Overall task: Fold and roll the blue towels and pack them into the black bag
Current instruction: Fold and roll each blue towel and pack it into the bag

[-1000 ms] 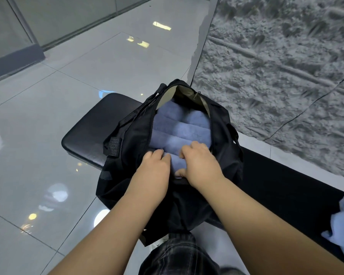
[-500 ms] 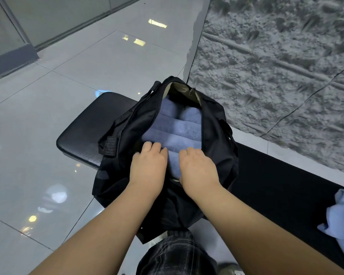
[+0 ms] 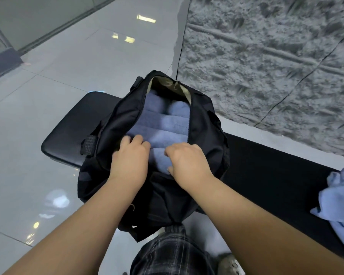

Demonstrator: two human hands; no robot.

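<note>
No readable writing anywhere here, honestly: no logo or tag text on the black bag [image 3: 163, 124], and the little webbing tab on its side, just past the left hand, is too blurry to show anything.

Both hands are at the near end of the bag's unzipped opening. The left hand [image 3: 130, 157] has its fingers bent down over the bag's left edge and the roll under it; can't tell if it actually pinches anything or just presses. The right hand [image 3: 187, 161] has its fingers curled onto the nearest rolled blue towel [image 3: 159, 159], thumb against the roll's near side, so it looks like a grip on it. The rest of the rolled blue towels [image 3: 163, 124] sit side by side in the bag just beyond the fingertips, filling the opening up to the tan lining at the far end.

The bag rests on the black padded surface [image 3: 68, 132]. Well off to the right of the right hand, a loose blue towel [image 3: 340, 197] lies in a heap on that surface.

Compared with a second ago: the hands have slid a bit apart, so more of the nearest roll shows between them, and the bag's mouth looks narrower, its sides pulled in over the towels. The loose towel hasn't budged.
</note>
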